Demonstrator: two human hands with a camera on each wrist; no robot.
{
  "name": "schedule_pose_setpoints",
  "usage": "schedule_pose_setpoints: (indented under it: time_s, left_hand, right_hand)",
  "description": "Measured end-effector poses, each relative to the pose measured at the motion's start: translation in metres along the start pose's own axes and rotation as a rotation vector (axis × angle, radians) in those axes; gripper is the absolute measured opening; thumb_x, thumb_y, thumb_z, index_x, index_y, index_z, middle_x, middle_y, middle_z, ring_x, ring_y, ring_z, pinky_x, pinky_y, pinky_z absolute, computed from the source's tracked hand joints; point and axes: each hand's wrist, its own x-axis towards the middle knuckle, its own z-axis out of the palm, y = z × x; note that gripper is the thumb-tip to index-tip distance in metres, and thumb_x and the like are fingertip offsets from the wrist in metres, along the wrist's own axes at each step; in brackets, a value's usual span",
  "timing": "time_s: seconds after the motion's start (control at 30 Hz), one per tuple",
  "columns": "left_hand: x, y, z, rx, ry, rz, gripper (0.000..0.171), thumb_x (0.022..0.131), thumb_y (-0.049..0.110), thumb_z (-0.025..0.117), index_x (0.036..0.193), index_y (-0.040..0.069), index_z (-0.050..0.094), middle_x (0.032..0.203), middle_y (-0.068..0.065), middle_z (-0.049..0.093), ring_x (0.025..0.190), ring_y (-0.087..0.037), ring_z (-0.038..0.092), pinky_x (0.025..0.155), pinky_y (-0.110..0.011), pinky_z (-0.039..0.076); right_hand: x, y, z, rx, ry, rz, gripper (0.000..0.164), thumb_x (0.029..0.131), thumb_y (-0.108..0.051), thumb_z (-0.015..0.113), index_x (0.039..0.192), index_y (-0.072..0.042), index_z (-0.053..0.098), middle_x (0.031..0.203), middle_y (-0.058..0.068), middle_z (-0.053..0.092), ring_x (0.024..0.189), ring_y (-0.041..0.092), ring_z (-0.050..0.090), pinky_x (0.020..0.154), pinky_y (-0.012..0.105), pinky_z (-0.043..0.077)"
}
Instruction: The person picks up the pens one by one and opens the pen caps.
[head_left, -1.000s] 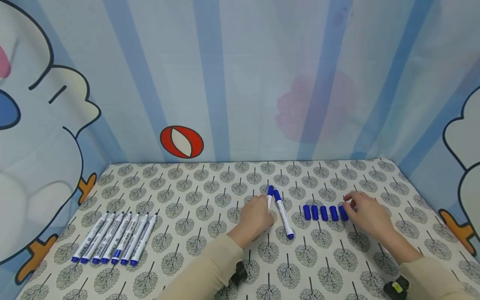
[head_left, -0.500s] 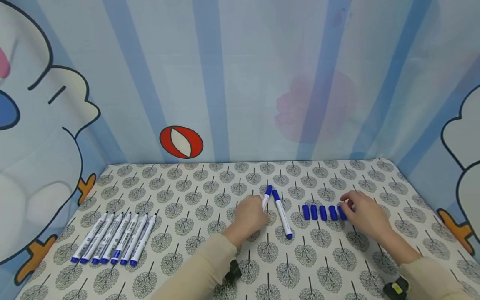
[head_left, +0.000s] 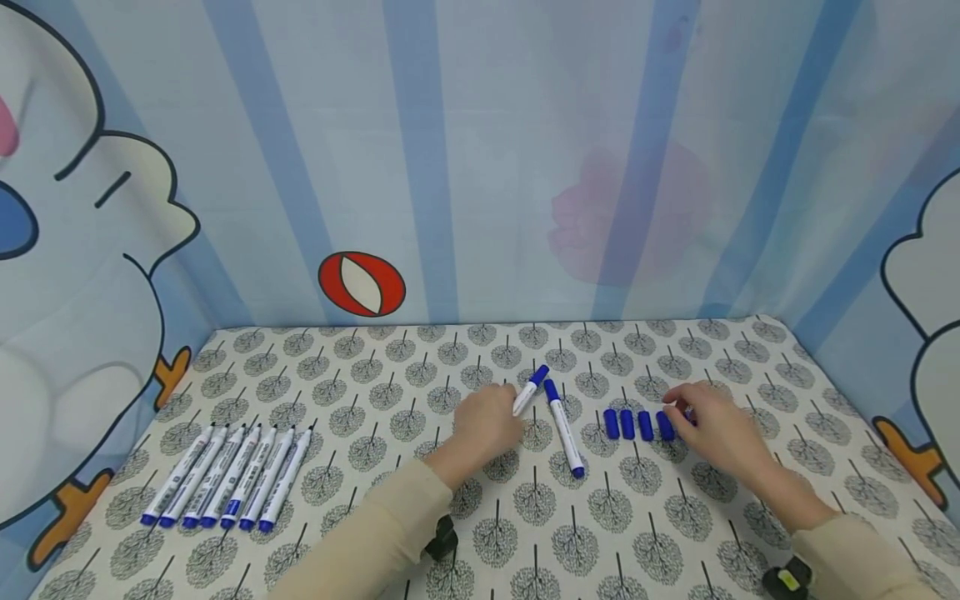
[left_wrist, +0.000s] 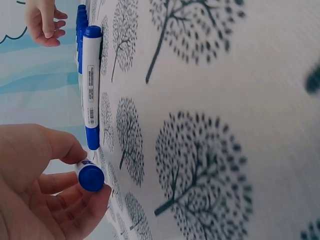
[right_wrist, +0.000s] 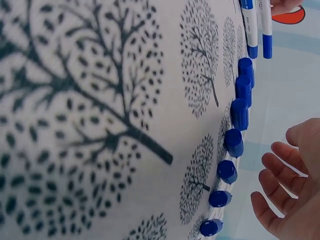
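Note:
My left hand (head_left: 483, 427) pinches a white marker (head_left: 527, 396) with a blue cap between thumb and fingers. Its blue end (left_wrist: 91, 178) points at the left wrist camera. Just right of it, a second capped marker (head_left: 564, 429) lies on the cloth. Farther right, several loose blue caps (head_left: 627, 424) form a row, fully visible in the right wrist view, where a cap (right_wrist: 233, 142) lies near the middle. Over the right end of that row hovers my right hand (head_left: 722, 427). Its loosely bent fingers (right_wrist: 280, 185) hold nothing and stand apart from the caps.
At the left of the table, several white markers (head_left: 225, 477) lie side by side with bare dark tips pointing away. A tree-patterned cloth (head_left: 405, 383) covers the table. A striped cartoon curtain (head_left: 495, 167) rises behind it and at both sides.
My left hand has moved left and nearer, and the marker in it has turned from nearly upright to slanting right. My right hand has shifted slightly left along the caps.

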Motion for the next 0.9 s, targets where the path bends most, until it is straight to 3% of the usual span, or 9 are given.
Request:
schedule_pose_setpoints:
  time_s: [0.17, 0.5, 0.9]
  left_hand:
    - [-0.005, -0.003, -0.006, 0.042, 0.023, 0.053, 0.013, 0.077, 0.015, 0.067, 0.089, 0.011, 0.063, 0.071, 0.002, 0.054, 0.056, -0.013, 0.049, 0.045, -0.024, 0.039]
    - [-0.016, -0.01, -0.013, 0.084, 0.097, 0.144, 0.025, 0.077, 0.014, 0.066, 0.102, 0.014, 0.067, 0.08, 0.001, 0.062, 0.057, -0.01, 0.049, 0.044, -0.021, 0.038]
    - [-0.03, -0.017, -0.023, 0.089, 0.113, 0.229, 0.023, 0.078, 0.014, 0.065, 0.101, 0.018, 0.067, 0.073, 0.005, 0.055, 0.054, -0.007, 0.043, 0.04, -0.018, 0.035]
  right_hand:
    - [0.0, -0.006, 0.005, 0.005, 0.023, -0.033, 0.015, 0.086, -0.011, 0.06, 0.098, -0.004, 0.064, 0.081, 0.002, 0.061, 0.067, 0.013, 0.054, 0.056, 0.026, 0.044]
    - [0.002, -0.019, 0.012, 0.009, 0.04, -0.114, 0.014, 0.084, -0.013, 0.063, 0.096, -0.006, 0.065, 0.082, -0.001, 0.06, 0.069, 0.012, 0.054, 0.058, 0.025, 0.044]
    - [0.005, -0.041, 0.015, 0.001, 0.051, -0.178, 0.015, 0.082, -0.016, 0.066, 0.095, -0.01, 0.065, 0.09, -0.001, 0.063, 0.081, 0.014, 0.058, 0.067, 0.03, 0.049]
